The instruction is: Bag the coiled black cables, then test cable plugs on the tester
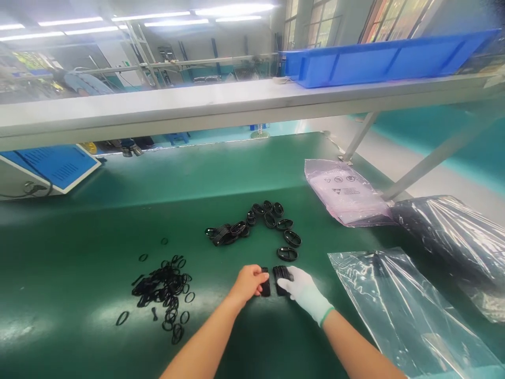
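Note:
My bare left hand (246, 285) is closed at the side of a small stack of black coiled cables (266, 286), thumb on top. A narrow gap away, my right hand (303, 290), in a white glove with a green cuff, grips a second stack of black coiled cables (280, 276). Both stacks stand on the green table (260, 337). Beyond them, single coiled cables (288, 254) lie in a curved row that leads left to a pile of coiled cables (229, 234). To the left is a loose heap of black bands (168, 287), with several scattered around it.
A clear plastic bag (394, 300) lies flat at the right, below a pink bag (345, 192) and a filled, shiny bag (457, 231). Overhead, a shelf (177, 108) spans the table and carries a blue bin (379, 60). A blue-and-white box (59, 166) stands far left.

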Action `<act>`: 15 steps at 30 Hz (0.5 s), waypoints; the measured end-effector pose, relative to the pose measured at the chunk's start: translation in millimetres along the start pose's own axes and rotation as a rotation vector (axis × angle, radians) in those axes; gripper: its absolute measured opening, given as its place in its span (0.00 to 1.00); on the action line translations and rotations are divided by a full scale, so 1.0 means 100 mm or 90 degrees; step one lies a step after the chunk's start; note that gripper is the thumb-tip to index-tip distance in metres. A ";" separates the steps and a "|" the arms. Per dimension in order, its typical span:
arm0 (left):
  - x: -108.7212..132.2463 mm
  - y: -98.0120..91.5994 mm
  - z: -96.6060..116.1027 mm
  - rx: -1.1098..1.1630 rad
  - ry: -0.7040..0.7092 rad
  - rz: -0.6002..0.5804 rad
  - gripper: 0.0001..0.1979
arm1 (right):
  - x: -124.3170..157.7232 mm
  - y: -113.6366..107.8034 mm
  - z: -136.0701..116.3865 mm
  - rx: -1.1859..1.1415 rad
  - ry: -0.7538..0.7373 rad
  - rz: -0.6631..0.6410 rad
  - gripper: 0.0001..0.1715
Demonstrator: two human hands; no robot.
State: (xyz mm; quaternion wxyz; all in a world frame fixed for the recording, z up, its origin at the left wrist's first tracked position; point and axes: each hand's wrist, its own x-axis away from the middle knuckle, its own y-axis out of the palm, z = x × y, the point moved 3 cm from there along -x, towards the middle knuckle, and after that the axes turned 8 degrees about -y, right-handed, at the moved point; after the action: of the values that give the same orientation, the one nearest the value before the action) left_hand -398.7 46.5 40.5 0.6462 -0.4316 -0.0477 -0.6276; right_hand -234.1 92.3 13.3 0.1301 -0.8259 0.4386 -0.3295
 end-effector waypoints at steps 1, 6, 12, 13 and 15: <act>0.03 0.11 -0.06 0.040 -0.021 -0.014 0.12 | 0.01 -0.01 -0.01 0.007 -0.004 0.000 0.18; -0.05 0.37 -0.09 0.169 -0.045 -0.039 0.13 | 0.05 -0.04 -0.07 0.055 -0.019 -0.001 0.14; -0.04 0.28 -0.01 0.106 -0.041 -0.040 0.13 | 0.09 -0.06 -0.22 0.107 -0.001 0.005 0.18; -0.03 0.22 0.02 0.073 -0.042 -0.027 0.13 | 0.10 -0.05 -0.24 0.114 0.006 0.009 0.20; -0.02 0.08 0.13 -0.001 -0.036 0.035 0.13 | 0.09 -0.04 -0.28 0.127 0.024 0.014 0.21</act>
State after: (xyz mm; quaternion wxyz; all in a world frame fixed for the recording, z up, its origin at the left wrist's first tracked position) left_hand -386.2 54.6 43.1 0.6614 -0.4509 -0.0531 -0.5971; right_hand -246.3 89.5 40.8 0.2074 -0.7976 0.4151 -0.3854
